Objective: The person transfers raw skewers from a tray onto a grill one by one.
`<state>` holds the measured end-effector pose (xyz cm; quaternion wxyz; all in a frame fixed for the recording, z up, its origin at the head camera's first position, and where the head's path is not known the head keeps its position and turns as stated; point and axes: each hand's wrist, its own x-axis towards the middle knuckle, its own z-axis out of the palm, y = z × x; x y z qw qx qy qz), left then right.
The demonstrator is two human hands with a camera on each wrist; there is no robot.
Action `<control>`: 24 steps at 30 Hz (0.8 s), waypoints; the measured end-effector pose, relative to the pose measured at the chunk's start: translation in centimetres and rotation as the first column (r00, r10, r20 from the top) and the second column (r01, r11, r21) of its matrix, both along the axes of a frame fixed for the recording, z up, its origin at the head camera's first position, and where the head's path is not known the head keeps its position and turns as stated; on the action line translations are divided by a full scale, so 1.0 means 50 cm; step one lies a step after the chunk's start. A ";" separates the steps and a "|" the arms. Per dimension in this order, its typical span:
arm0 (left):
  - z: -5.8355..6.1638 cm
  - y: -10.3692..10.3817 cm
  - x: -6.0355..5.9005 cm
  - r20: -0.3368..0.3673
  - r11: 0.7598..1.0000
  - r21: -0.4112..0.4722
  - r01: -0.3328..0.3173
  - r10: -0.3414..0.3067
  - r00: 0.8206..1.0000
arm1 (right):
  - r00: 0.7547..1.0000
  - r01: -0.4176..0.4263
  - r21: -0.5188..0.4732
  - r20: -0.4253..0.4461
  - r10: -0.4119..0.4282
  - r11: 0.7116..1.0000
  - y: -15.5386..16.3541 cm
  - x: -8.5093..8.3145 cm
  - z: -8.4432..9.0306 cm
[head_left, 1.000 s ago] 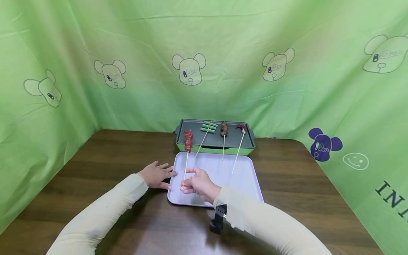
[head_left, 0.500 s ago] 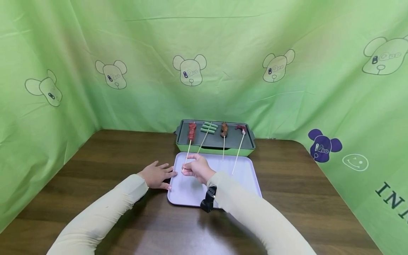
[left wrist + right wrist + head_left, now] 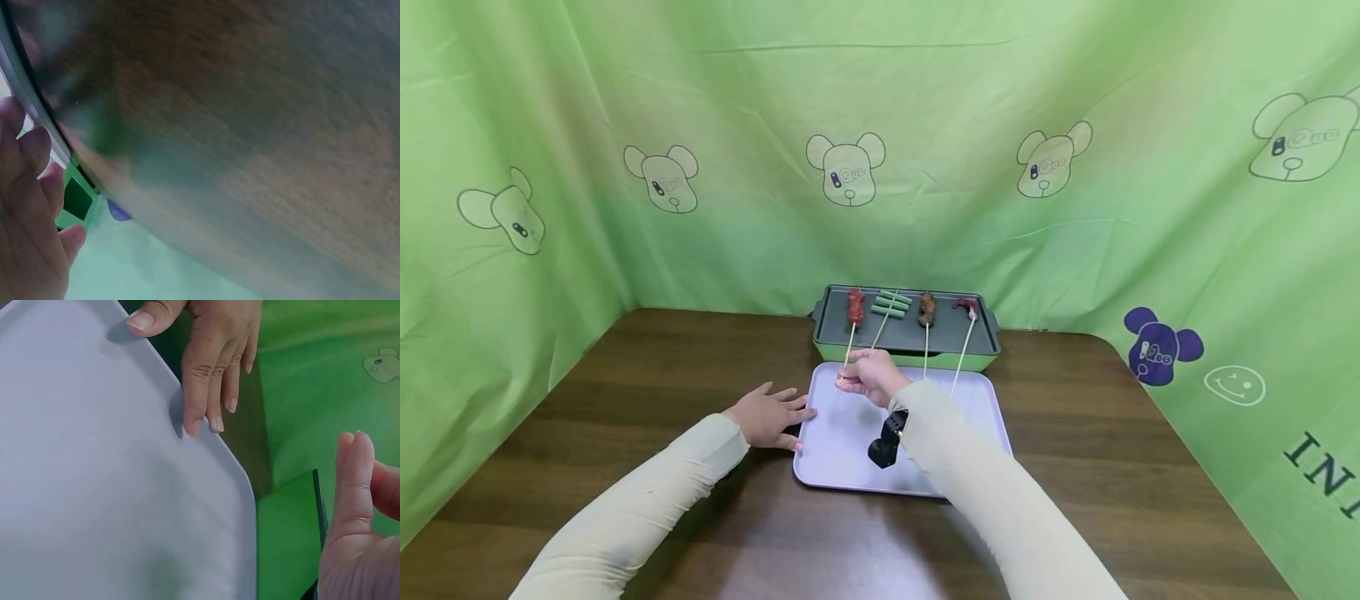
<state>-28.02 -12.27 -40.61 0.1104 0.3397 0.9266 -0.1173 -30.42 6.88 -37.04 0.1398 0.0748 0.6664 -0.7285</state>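
Note:
My right hand [image 3: 844,380] pinches the lower end of a thin wooden stick above the far left of the lavender tray [image 3: 958,425]. The stick carries the red meat skewer [image 3: 855,306], whose meat lies on the left part of the dark grill plate [image 3: 943,333]. My left hand [image 3: 772,414] rests flat on the table, fingertips against the tray's left edge. In the right wrist view the left hand [image 3: 212,362] touches the tray [image 3: 94,481] rim, and my right fingers [image 3: 354,487] are curled; the stick is hidden there. The left wrist view shows my fingers [image 3: 28,206] beside the tray rim [image 3: 28,103].
Three more skewers lie on the grill: green beans [image 3: 891,302], brown meat [image 3: 927,308] and a red-and-white piece [image 3: 967,306], their sticks reaching over the tray. The brown wooden table [image 3: 1112,433] is walled by green cloth [image 3: 925,125] at the back and sides.
My right hand has moved away from me across the tray, carrying the red meat skewer onto the left of the grill plate. The left hand has stayed put.

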 end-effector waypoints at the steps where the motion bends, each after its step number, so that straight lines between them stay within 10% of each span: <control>1: 0.001 -0.001 0.000 -0.001 1.000 0.001 0.002 -0.002 1.000 | 1.000 -0.005 -0.002 0.006 0.005 1.000 0.000 -0.001 -0.001; 24: -0.002 -0.005 0.001 -0.023 1.000 0.027 0.015 -0.014 1.000 | 0.998 0.066 0.039 -0.019 -0.066 0.997 -0.005 0.004 0.018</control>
